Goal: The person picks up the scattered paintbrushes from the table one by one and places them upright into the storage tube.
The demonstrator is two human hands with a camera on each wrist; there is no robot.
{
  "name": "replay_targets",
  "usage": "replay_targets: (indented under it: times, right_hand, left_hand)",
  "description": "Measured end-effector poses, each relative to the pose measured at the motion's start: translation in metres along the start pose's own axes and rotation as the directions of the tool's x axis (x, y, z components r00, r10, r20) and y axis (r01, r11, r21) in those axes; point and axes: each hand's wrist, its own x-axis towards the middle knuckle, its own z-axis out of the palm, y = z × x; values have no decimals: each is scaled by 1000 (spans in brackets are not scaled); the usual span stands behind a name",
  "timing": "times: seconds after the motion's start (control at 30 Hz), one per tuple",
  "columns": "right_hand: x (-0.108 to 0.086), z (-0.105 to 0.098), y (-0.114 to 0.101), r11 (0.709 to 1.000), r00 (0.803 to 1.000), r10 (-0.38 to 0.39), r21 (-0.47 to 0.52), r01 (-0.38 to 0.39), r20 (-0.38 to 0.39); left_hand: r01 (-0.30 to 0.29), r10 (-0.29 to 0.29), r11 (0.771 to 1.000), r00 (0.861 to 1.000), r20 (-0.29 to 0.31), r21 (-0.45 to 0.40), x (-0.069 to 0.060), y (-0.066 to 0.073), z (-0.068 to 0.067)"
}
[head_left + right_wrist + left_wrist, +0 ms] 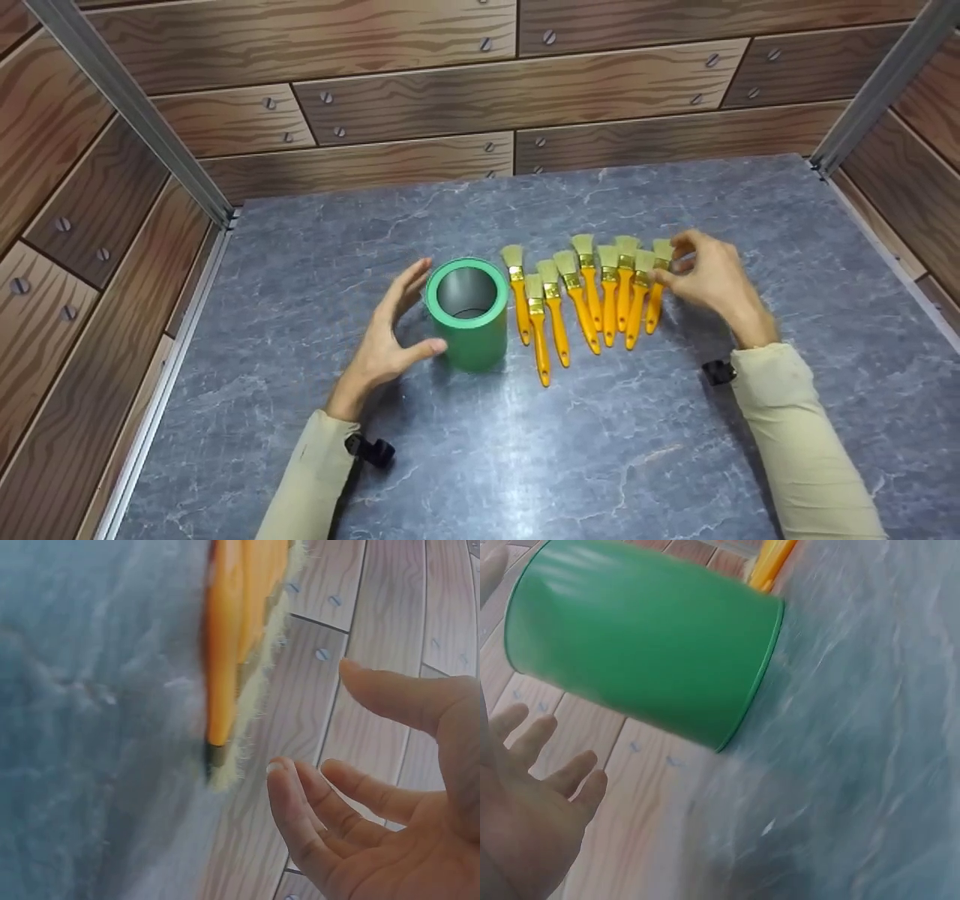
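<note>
1. Main risk, we judge: if the right hand [716,277] closes low, it could catch the neighbouring brush [636,319] along with the rightmost brush [655,307], since the two lie so close.
2. Second risk: a grip on bristles only could slip or let the handle swing, because that hand sits at the bristle end.
3. Third: the green can [472,341] could tip or slide if the left hand [379,349] bumps it; we see no firm hold on it.
4. Places: can upright on the grey table [480,480], mouth up, just left of the leftmost brush [520,307]. Brushes lie in a loose row, bristles away from the person, handles nearer.
5. Left hand pose: thumb and fingers spread around the can's left side; the left wrist view shows four fingers clear of it. Thumb contact, we can't tell.
6. Right hand pose: reaching in from the right, thumb and fingers apart about the rightmost brush's bristles. In the right wrist view the gap holds nothing; we see no pinch.
</note>
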Motion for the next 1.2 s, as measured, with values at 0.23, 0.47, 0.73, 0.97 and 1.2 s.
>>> replay_targets:
  times: [0.23,0.47,0.73,0.97,1.2]
  right_hand:
    - [4,4,16,994,991,104,-32,-102,87]
    - [9,4,22,980,972,197,-29,-195,125]
    - [10,6,23,966,956,252,14,-257,148]
    - [12,5,24,954,945,289,34,-298,155]
    - [18,4,23,942,927,332,-11,-336,173]
  left_hand:
    - [139,-138,990,990,40,-30,-3,-8,13]
    - [144,-139,984,988,60,-100,-3,-14,23]
    - [170,-164,976,985,54,-138,-5,-21,28]
    - [189,-187,966,982,30,-176,-8,-26,30]
    - [205,-207,961,978,8,-185,-9,-29,30]
